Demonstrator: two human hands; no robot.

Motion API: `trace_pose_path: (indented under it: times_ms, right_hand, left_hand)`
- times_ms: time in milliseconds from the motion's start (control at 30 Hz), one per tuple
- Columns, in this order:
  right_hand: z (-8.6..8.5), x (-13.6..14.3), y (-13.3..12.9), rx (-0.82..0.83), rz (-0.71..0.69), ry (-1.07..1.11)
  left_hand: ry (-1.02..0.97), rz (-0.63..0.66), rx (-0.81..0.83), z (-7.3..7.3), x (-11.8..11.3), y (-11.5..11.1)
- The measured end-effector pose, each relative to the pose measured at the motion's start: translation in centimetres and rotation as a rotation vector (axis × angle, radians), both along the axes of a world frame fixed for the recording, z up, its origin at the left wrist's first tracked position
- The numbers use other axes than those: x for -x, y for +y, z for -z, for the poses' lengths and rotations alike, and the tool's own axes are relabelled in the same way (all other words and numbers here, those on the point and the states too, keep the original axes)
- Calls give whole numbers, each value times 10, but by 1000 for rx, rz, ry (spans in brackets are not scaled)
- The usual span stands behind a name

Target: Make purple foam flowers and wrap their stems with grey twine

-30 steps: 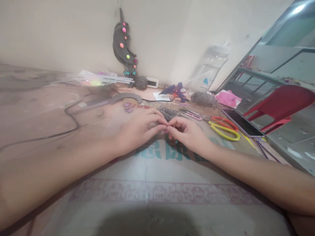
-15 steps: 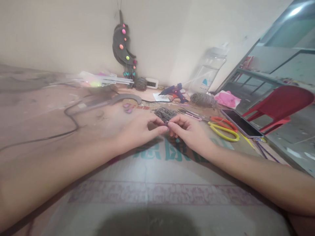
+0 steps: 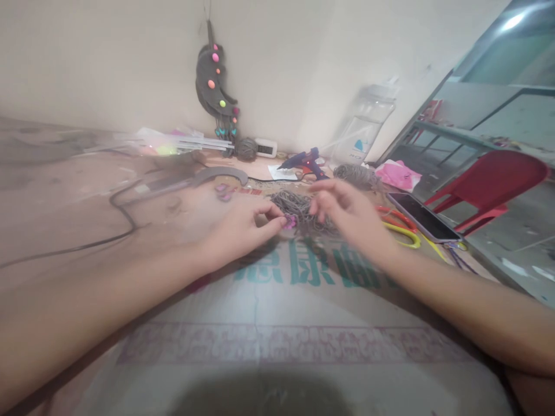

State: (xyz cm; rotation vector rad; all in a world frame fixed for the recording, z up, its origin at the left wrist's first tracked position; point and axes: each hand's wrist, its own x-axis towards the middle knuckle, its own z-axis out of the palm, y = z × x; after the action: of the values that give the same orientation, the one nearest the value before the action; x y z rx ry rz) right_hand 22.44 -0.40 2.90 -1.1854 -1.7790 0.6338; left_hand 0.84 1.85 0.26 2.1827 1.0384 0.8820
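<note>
My left hand (image 3: 249, 231) pinches a small purple piece (image 3: 289, 221) between thumb and forefinger, just in front of a tangle of grey yarn (image 3: 289, 202). To the right, my right hand (image 3: 347, 211) is raised over the yarn with its fingers apart and slightly blurred; nothing shows between them. Scissors with red and yellow handles (image 3: 405, 236) lie partly behind my right hand. Small purple pieces (image 3: 224, 192) rest on the table beyond my left hand.
Along the wall are a blue glue gun (image 3: 303, 162), a water bottle (image 3: 363, 127), a grey yarn skein (image 3: 355, 174) and a hanging grey moon ornament (image 3: 212, 81). A phone (image 3: 425, 216) lies at the right edge, near a red chair (image 3: 489, 185). A black cable (image 3: 124, 214) crosses the left side.
My right hand has let go of the purple piece, moved up and right, and opened. My left hand stays nearly in place, and more of the piece and yarn shows.
</note>
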Motion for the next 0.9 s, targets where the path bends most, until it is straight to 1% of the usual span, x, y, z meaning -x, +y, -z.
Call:
trace_pose_path:
  times_ms: [67,133,167,233,300,400,433,500,567,633,733,900]
  right_hand:
    - [-15,-18,9,-118,142,-36]
    - [-25,-38,21,-207,266,-83]
    - [-28,-47,27,-239,316,-120]
    - [-29,-63,39,-243,364,-222]
    - [-25,-73,48,-168,352,-357]
    - [-15,-80,55,11,250,-622]
    - [-11,-80,55,40,210,-725]
    - [-4,-80,55,16,149,-920]
    - [1,-78,53,-69,128,-1051]
    - [4,-75,52,-124,125,-1107]
    - [5,-69,50,-129,125,-1115]
    - [0,-59,46,14,163,-1019]
  left_hand:
    - [-4,-5,-1,0,0,1]
    - [-9,-2,-2,0,0,1]
    - [-12,1,2,-1,0,1]
    - [-16,0,17,-1,-1,1]
    - [-20,2,23,-1,-1,1]
    - [-20,10,20,-1,-1,1]
    - [-20,13,16,0,0,1]
    - [-16,10,11,0,0,1]
    - [-14,4,8,0,-1,0]
    - [-8,8,5,0,-1,1]
    - [-3,13,-13,1,-1,1]
    - [-10,31,-22,2,0,2]
